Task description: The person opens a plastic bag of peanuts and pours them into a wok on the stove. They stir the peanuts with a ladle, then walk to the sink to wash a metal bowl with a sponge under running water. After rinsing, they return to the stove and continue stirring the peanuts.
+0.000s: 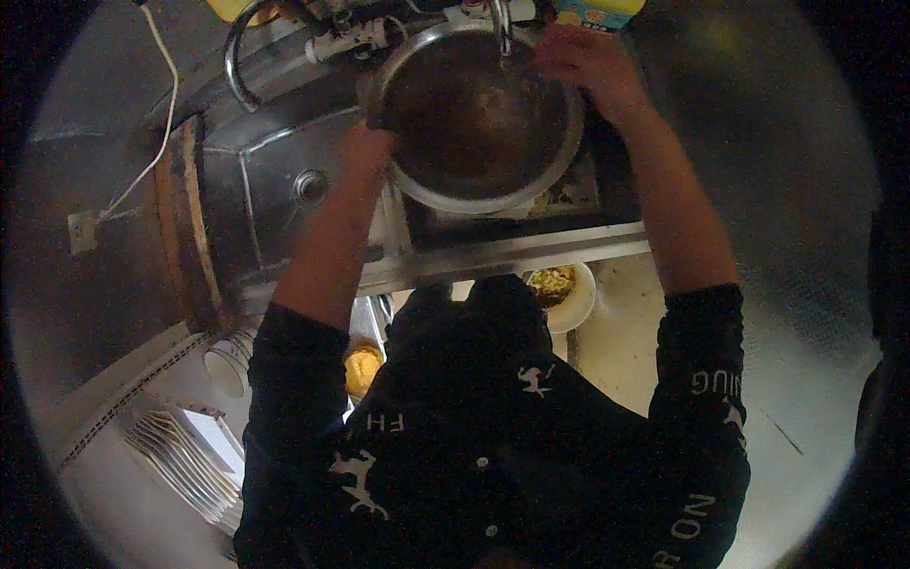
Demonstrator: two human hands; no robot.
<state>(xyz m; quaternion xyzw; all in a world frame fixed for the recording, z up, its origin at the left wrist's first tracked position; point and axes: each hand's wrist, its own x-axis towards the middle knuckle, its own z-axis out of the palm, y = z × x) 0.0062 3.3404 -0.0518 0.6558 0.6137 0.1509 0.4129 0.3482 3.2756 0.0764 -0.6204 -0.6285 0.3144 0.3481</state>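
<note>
A large round metal basin or wok (483,203) lies under a curved metal faucet (503,32) at the sink, its inside dark and brownish. My left hand (367,151) is closed on the left side of its rim. At the upper right my right hand (583,60) is at the rim near the faucet, blurred; whether its fingers grip anything is unclear. Behind that hand stands a yellow and blue package (597,13) that bears writing.
Left of the basin is a metal sink compartment with a drain (311,186) and a second curved faucet (234,67). A white bucket (574,306) with food scraps stands below the front edge. Stacked plates (186,466) are at lower left; a white cord (173,92) runs to a wall outlet (82,232).
</note>
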